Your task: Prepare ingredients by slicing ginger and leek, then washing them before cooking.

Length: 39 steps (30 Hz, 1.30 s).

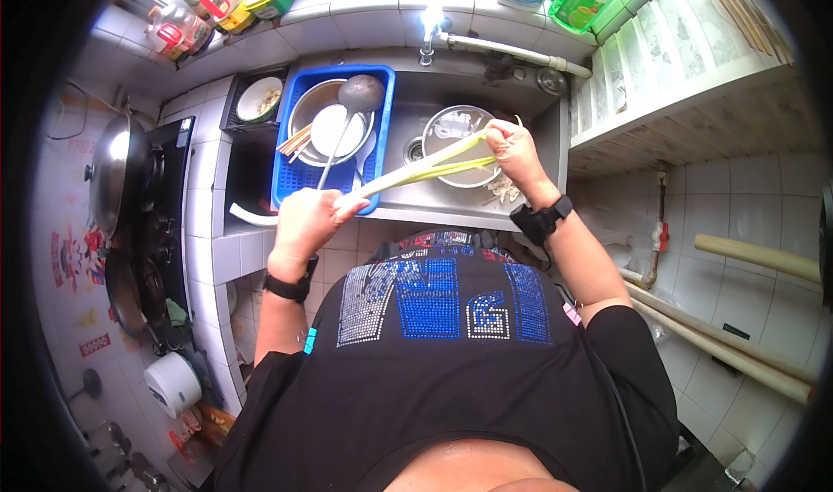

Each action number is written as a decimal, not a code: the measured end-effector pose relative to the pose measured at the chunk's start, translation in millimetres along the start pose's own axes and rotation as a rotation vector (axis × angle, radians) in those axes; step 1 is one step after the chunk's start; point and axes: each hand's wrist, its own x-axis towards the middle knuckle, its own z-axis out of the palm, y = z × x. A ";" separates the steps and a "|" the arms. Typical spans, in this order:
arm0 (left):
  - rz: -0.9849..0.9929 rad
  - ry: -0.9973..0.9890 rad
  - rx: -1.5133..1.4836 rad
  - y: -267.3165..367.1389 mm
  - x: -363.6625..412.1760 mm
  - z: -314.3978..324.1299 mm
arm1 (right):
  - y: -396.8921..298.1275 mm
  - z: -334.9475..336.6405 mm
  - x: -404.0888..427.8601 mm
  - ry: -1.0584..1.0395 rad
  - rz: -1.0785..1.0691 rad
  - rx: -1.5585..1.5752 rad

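Note:
A long scallion (416, 172), white at one end and pale green toward the other, is stretched between my hands above the sink's front edge. My left hand (309, 222) grips its white end near the front corner of the blue plastic basket (281, 166). Its split green part is pinched in my right hand (514, 150), over the right side of a round metal basin (452, 124). That basin stands in the stainless steel sink (407, 111) and is partly hidden by the stalk. Pale peelings (504, 189) lie in the sink below my right hand.
The basket contains a metal pot (300, 111), a white bowl (335, 131), a ladle (361, 93) and chopsticks (296, 139). A faucet (426, 49) rises behind the sink. Left stands a bowl of pale pieces (259, 99); detergent bottles (586, 0) line the back ledge.

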 end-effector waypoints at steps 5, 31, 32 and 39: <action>0.060 0.020 -0.013 7.2 6.8 7.1 | 4.9 5.6 -3.8 0.194 0.312 0.559; 0.161 0.046 0.039 -12.2 32.4 2.6 | -37.3 6.7 -5.8 0.112 -0.125 -0.256; 0.156 0.075 0.031 -5.5 32.3 1.4 | -34.1 9.0 -5.0 0.169 -0.011 -0.042; 0.187 0.051 0.071 4.9 24.3 7.0 | -7.9 -0.7 -10.1 0.218 0.149 0.192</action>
